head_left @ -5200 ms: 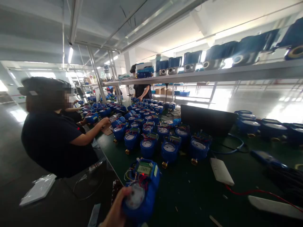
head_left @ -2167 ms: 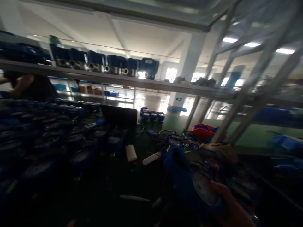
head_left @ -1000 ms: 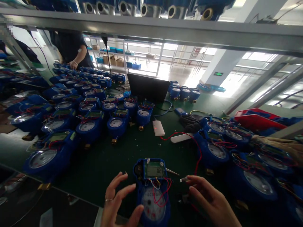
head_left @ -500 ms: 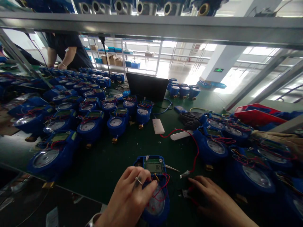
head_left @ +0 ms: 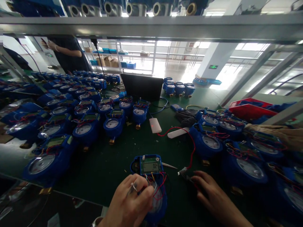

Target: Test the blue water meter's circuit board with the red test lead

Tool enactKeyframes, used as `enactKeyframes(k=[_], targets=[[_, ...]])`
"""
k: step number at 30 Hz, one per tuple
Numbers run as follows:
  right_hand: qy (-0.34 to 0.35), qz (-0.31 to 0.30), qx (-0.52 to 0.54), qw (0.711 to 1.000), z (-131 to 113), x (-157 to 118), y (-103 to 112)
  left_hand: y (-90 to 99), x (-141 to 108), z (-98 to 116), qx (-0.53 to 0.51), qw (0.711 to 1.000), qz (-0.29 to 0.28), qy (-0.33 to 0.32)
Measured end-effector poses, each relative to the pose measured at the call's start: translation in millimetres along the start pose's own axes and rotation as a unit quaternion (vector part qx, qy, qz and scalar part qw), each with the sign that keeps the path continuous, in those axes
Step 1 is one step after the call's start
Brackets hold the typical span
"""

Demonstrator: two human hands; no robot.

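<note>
Head view: our left hand (head_left: 129, 206) curls closed over the blue meter (head_left: 151, 186) lying near on the bench (head_left: 111, 160). Our right hand (head_left: 213, 197), loosely open, touches the red lead's connector (head_left: 183, 171). We judge the meter heavy and rigid, its wires fragile; grip the body.

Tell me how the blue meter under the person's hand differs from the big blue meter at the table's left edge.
The meter under the left hand, the near meter, shows digits on a lit display; the left-edge meter lies untouched, its display slanted away. The near meter's dial is half covered; the other's is bare. Both are blue with red wires.
</note>
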State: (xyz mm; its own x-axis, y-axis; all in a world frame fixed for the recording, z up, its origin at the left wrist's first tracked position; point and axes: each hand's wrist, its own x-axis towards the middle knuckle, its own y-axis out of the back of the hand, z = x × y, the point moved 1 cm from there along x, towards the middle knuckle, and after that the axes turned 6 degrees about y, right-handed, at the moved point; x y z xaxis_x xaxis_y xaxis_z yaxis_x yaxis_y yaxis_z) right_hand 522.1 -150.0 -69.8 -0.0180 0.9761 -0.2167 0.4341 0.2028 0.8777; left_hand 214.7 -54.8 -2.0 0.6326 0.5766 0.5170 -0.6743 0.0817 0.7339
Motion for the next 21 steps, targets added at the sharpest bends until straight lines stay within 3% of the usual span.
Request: enactKeyframes(k=[4, 7, 9, 11, 13, 16, 19, 21], targets=[[-0.037, 0.048, 0.068, 0.996, 15.8, -8.3, -16.9, -1.1, -5.2, -2.0, -0.041, 0.999, 0.005, 0.020], [-0.067, 0.129, 0.165, 0.976, 15.1, -15.1, -16.4, 0.7, -6.8, -1.8, -0.046, 0.998, 0.042, 0.014], [-0.087, 0.197, 0.286, 0.934, 6.6, -17.4, -7.4, 2.0, -7.2, -1.0, -0.022, 0.998, 0.064, -0.012], [-0.099, 0.222, 0.456, 0.856, -8.6, -16.8, 6.4, 2.9, -7.1, 0.7, 0.012, 0.996, 0.077, -0.048], [-0.098, 0.159, 0.626, 0.757, -30.5, -13.7, 21.1, 3.4, -6.3, 3.1, 0.036, 0.994, 0.082, -0.056], [-0.061, -0.029, 0.764, 0.642, -71.7, -8.7, 37.2, 2.9, -3.9, 6.6, 0.029, 0.998, 0.058, 0.024], [-0.005, -0.161, 0.812, 0.562, -110.4, -4.9, 41.4, 1.3, -1.8, 10.3, 0.031, 0.994, -0.010, 0.102], [-0.013, -0.195, 0.816, 0.544, -128.0, -2.3, 39.4, 0.4, -1.1, 12.3, 0.039, 0.990, -0.043, 0.126]])
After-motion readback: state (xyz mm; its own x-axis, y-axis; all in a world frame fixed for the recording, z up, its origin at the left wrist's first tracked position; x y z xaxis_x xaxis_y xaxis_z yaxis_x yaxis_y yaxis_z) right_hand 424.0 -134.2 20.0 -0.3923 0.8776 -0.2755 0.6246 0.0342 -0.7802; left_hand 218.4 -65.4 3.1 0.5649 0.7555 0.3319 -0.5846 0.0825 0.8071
